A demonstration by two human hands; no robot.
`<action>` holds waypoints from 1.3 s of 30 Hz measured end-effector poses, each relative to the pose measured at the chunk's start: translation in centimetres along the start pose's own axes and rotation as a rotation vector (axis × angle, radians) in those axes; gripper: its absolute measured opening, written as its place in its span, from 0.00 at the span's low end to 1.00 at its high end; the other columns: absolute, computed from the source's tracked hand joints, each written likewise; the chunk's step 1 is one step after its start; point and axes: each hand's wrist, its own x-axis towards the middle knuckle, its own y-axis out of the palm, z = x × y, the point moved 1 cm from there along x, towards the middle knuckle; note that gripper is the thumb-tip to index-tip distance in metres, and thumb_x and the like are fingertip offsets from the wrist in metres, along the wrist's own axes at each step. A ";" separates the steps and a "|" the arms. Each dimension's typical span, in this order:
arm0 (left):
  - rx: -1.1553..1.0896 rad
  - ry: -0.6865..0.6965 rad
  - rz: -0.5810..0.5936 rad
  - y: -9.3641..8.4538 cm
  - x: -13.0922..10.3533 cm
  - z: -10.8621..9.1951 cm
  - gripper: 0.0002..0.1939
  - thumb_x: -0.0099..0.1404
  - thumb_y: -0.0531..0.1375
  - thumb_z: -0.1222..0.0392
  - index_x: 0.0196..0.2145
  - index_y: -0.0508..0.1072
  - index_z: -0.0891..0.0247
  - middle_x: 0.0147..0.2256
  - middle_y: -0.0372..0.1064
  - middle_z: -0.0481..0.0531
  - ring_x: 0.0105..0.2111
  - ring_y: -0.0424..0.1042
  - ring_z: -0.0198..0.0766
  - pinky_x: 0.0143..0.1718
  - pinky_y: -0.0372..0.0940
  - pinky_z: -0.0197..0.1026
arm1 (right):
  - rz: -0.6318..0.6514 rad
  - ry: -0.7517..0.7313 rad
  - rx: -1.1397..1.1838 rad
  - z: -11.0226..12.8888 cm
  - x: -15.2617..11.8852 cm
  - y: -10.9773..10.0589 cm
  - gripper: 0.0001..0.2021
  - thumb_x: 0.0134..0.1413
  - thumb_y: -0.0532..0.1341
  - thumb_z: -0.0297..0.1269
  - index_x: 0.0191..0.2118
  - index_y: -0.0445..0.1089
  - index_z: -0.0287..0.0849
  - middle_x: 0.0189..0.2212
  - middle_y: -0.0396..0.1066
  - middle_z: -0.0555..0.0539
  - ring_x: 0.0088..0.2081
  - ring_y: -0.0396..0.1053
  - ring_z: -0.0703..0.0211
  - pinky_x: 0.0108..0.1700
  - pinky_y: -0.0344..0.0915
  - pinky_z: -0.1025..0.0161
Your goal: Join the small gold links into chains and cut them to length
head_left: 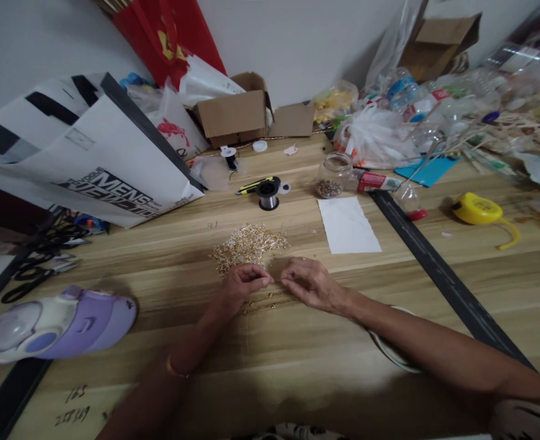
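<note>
My left hand (246, 282) is pinched closed at the near edge of a pile of small gold and silver pieces (250, 244). Facing it a short way to the right, my right hand (313, 284) is pinched too, thumb against fingers. Whatever lies between the fingertips of either hand is too small to make out. Just below the fingertips, thin gold chains (270, 304) lie across the wooden table (270, 360). A spool of silver wire (268, 197) stands behind the pile, with a black and yellow cutter (254, 185) beside it.
To the right are a white paper sheet (350, 225), a jar of beads (334, 176) and a yellow tape measure (477, 209). On the left lie a purple and white bottle (84, 321) and several scissors (33, 272). Bags and a cardboard box (235, 113) line the wall.
</note>
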 end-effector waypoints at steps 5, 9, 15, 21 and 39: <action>-0.056 -0.017 -0.022 0.2 0.0 0.7 0.05 0.48 0.67 0.62 0.23 0.76 0.66 0.23 0.74 0.48 0.24 0.69 0.31 0.29 0.63 0.32 | 0.026 -0.021 -0.029 0.2 -0.1 0.1 0.04 0.59 0.55 0.30 0.33 0.64 0.40 0.26 0.66 0.49 0.29 0.61 0.62 0.33 0.58 0.65; -0.070 -0.014 -0.035 0.3 0.1 0.8 0.06 0.47 0.67 0.62 0.23 0.75 0.66 0.22 0.73 0.48 0.23 0.69 0.31 0.29 0.63 0.32 | 0.021 -0.028 -0.024 0.3 0.0 0.1 0.03 0.58 0.55 0.29 0.33 0.65 0.39 0.26 0.66 0.49 0.29 0.62 0.63 0.33 0.59 0.65; -0.050 -0.031 -0.027 0.4 0.2 0.9 0.07 0.48 0.67 0.60 0.24 0.76 0.66 0.22 0.73 0.48 0.24 0.69 0.32 0.29 0.64 0.33 | 0.040 -0.035 -0.039 0.3 0.0 0.1 0.03 0.59 0.54 0.29 0.34 0.64 0.40 0.27 0.67 0.48 0.30 0.62 0.62 0.34 0.59 0.64; -0.052 -0.058 -0.005 0.3 0.2 1.3 0.09 0.47 0.67 0.58 0.25 0.77 0.66 0.23 0.74 0.50 0.24 0.70 0.34 0.31 0.65 0.36 | 0.045 -0.032 -0.050 0.1 -0.1 0.2 0.04 0.60 0.54 0.31 0.34 0.64 0.41 0.26 0.67 0.48 0.29 0.62 0.62 0.34 0.59 0.64; -0.050 -0.066 -0.003 0.2 0.3 1.5 0.09 0.46 0.69 0.59 0.26 0.78 0.66 0.24 0.75 0.50 0.25 0.71 0.34 0.31 0.65 0.35 | 0.061 -0.024 -0.053 0.2 -0.1 0.2 0.04 0.60 0.54 0.30 0.34 0.64 0.41 0.27 0.67 0.48 0.30 0.63 0.62 0.34 0.59 0.64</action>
